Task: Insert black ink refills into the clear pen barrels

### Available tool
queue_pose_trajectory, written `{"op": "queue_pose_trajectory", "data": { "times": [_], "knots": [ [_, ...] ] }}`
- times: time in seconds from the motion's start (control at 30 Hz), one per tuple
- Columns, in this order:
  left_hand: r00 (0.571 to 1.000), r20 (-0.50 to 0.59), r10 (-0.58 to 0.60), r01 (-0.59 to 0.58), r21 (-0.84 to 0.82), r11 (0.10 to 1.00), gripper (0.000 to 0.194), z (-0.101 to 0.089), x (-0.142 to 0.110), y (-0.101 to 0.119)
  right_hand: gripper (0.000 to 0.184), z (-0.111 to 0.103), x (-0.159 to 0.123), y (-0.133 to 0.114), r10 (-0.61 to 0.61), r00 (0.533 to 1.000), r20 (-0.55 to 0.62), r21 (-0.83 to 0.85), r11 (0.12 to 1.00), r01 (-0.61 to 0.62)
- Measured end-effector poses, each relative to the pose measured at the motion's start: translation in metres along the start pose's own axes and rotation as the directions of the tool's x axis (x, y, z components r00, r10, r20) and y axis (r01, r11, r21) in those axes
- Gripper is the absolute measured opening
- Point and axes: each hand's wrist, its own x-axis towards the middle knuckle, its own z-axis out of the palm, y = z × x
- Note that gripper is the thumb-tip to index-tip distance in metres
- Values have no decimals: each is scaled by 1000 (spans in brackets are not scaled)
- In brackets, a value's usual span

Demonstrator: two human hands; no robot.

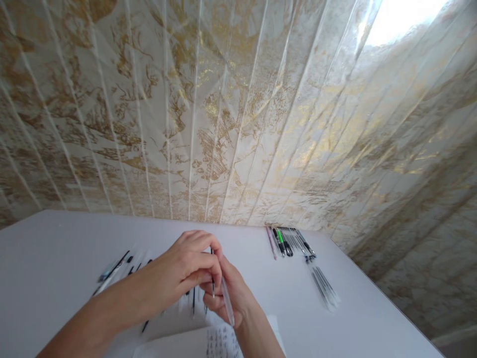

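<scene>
The fingers (208, 266) of the left hand (182, 271) are pinched narrow around a thin dark refill (212, 286), which stands nearly upright between the two hands. The right hand (231, 296) is curled closed on a clear pen barrel (227, 306), gripped near its upper part, with the lower end free. Both sit above the middle of the white worktop (55, 248), toward its near edge.

The barrel looks light, stiff and smooth, so it probably slips easily; a hold around its middle seems safest. The refill appears thin enough to bend or kink, so it is best pinched close to its end. The barrel's long axis runs from the fingertips down toward the near edge, leaning slightly right; the refill's axis is closer to vertical.

Loose pen parts (115, 271) lie scattered left of the hands. A row of pens (288, 242) lies along the far edge, with a bundle of refills (325, 287) toward the right edge. A sheet of written paper (219, 343) lies at the near edge.
</scene>
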Motion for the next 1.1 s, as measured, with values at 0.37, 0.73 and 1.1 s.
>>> {"op": "queue_pose_trajectory", "data": {
  "times": [0.37, 0.73, 1.1],
  "knots": [
    [920, -162, -357, 349, -76, 934, 20, -4, -5, -2, 41, 13, -15, -30, -541, 782, -310, -198, 841, 503],
    [869, -242, -431, 473, 156, 867, 14, 11, 8, 17, 32, 8, -14, -24, -662, 682, -310, -347, 747, 567],
    [915, -209, -346, 375, 121, 919, 21, 12, 4, 18, 36, 16, -18, -26, -621, 707, -337, -278, 783, 556]
  ]
}}
